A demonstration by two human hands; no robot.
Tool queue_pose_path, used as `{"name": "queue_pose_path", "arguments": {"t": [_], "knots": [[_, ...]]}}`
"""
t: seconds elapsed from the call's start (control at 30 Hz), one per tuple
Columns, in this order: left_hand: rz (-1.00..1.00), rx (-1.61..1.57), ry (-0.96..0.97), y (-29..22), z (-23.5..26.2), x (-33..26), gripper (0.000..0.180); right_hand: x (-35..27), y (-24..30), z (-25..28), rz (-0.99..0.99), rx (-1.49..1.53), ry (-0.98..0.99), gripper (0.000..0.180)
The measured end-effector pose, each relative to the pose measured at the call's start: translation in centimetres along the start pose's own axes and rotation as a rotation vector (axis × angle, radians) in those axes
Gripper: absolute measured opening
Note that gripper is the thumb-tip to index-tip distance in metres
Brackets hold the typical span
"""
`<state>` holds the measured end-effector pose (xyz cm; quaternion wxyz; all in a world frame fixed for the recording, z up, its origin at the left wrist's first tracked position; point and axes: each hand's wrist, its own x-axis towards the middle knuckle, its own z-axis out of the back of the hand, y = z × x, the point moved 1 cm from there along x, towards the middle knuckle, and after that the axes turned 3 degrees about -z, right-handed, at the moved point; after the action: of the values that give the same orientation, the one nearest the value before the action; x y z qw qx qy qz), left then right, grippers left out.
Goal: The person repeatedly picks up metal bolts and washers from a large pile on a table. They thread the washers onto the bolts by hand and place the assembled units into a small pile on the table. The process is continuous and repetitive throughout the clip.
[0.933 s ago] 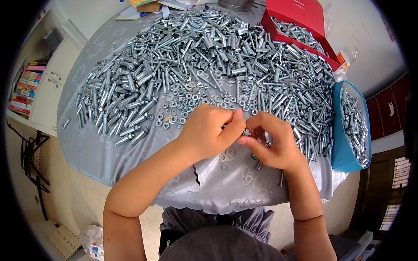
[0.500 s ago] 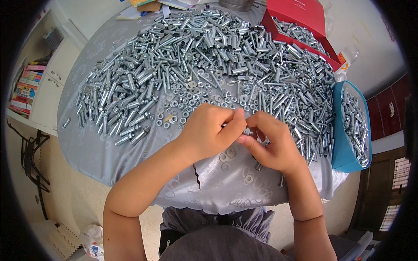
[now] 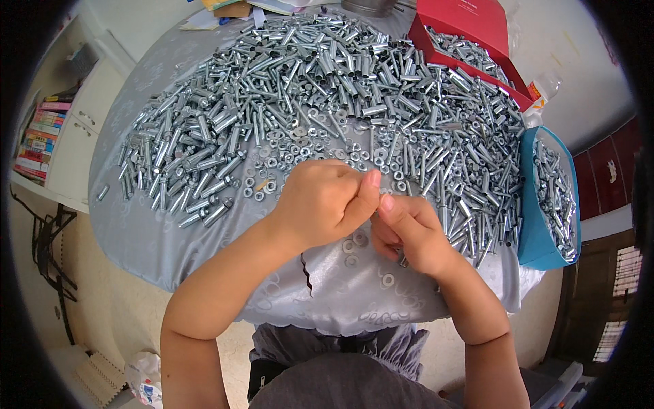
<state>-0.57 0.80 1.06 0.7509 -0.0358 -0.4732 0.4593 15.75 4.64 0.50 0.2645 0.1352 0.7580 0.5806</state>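
My left hand (image 3: 328, 203) is closed in a fist, its thumb pressed against the bent forefinger. Right beside it, my right hand (image 3: 411, 230) is curled with thumb and forefinger pinched together, the two thumbs nearly meeting. Whatever lies within the fingers is hidden now. Just beyond the hands, nuts (image 3: 297, 151) and flat washers are scattered on the grey tablecloth (image 3: 262, 286). Loose washers (image 3: 351, 260) lie below the hands. A large heap of silvery bolts and metal sleeves (image 3: 327, 58) spreads across the far part of the table.
On the right stands a blue container (image 3: 535, 235) filled with bolts. An open red box (image 3: 521, 95) of metal parts is at the far right. Assembled sleeve bolts (image 3: 204, 184) lie to the left. Papers (image 3: 272, 7) and a metal pot (image 3: 370, 7) are at the back edge.
My right hand has turned and moved slightly down and left, its fingers closing against the left hand. The small metal piece glimpsed between the hands earlier is covered now.
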Motion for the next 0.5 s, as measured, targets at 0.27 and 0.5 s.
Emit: {"name": "queue_pose_path", "arguments": {"t": [0.27,0.5], "knots": [[0.365,-0.341,0.125,-0.8,-0.4,-0.2,0.039,0.2,1.7,-0.2,0.730,-0.879,-0.293,0.020],[0.021,0.087,-0.053,-0.3,-0.8,-0.3,0.034,0.1,1.0,-0.3,0.449,-0.824,-0.295,0.025]]}}
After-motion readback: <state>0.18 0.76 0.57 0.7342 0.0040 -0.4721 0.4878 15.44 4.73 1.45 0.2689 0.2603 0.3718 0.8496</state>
